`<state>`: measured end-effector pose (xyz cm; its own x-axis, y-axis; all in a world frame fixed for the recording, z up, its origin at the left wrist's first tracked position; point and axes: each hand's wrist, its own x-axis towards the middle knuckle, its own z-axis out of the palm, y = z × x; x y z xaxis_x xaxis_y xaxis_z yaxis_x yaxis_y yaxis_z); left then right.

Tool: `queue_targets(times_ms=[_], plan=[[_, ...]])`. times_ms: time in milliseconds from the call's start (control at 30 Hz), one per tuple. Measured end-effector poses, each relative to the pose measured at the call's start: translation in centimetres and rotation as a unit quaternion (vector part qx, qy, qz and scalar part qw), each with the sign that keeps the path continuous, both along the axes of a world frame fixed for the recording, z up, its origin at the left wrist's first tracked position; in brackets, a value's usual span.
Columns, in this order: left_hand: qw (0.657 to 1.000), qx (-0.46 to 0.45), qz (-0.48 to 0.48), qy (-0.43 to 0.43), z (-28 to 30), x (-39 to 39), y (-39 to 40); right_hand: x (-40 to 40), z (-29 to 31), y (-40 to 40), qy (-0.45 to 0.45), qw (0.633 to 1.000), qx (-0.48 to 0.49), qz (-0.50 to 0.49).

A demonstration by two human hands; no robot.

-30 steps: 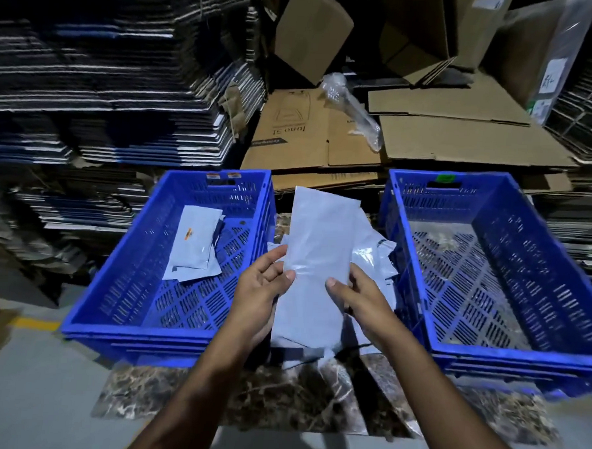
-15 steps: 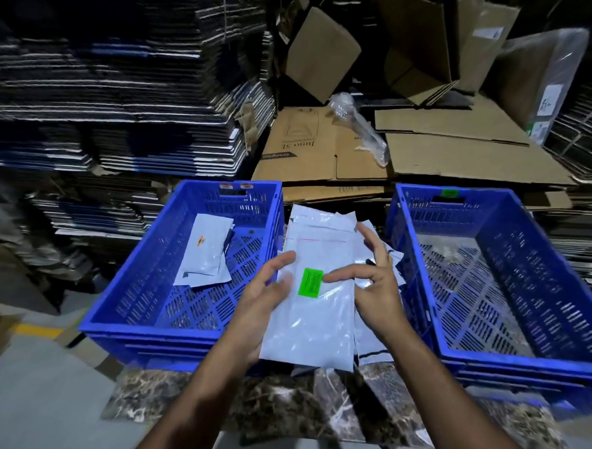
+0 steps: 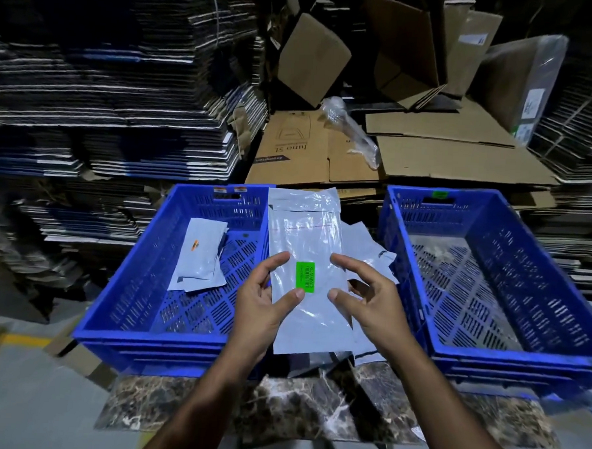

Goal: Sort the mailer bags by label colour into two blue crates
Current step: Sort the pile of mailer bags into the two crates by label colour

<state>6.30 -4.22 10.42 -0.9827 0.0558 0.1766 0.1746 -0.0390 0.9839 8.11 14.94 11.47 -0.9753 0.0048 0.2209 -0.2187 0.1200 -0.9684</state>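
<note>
My left hand (image 3: 259,311) grips a grey mailer bag (image 3: 308,232) by its left edge, thumb on top, with the bag's green label (image 3: 305,277) facing me. My right hand (image 3: 369,303) is spread at the bag's right edge, with thumb and index tips resting on its top face. Under the bag lies a pile of more mailer bags (image 3: 362,241), between the two blue crates. The left crate (image 3: 165,339) has orange stickers on its far rim and holds a couple of bags (image 3: 202,260), one showing an orange label. The right crate (image 3: 507,359) has a green sticker and holds no bags.
Both crates and the pile sit on a dark marble slab (image 3: 278,408) over a grey floor. Flattened cardboard sheets (image 3: 445,163) and tall stacks of folded cartons (image 3: 107,77) stand close behind. A clear plastic wrap (image 3: 351,131) lies on the cardboard.
The bag was turned over from its blank side, so the green label now shows. My right hand has slid from the bag's face to its right edge, and my left thumb now presses beside the label.
</note>
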Motion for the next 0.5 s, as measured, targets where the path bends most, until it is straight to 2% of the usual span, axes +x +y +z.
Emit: queue_targets(times_ms=[167, 367, 500], plan=[[1.000, -0.014, -0.025, 0.008, -0.6, -1.5, -0.5, 0.0, -0.5, -0.6, -0.004, 0.998, 0.062, 0.012], [0.994, -0.031, -0.097, -0.033, -1.8, -4.5, 0.7, -0.8, -1.6, 0.5, -0.013, 0.992, 0.098, -0.082], [0.984, -0.116, -0.124, -0.059, -3.4, -7.1, 3.4, -1.8, -1.6, 5.3, -0.028, 0.985, 0.102, -0.135]])
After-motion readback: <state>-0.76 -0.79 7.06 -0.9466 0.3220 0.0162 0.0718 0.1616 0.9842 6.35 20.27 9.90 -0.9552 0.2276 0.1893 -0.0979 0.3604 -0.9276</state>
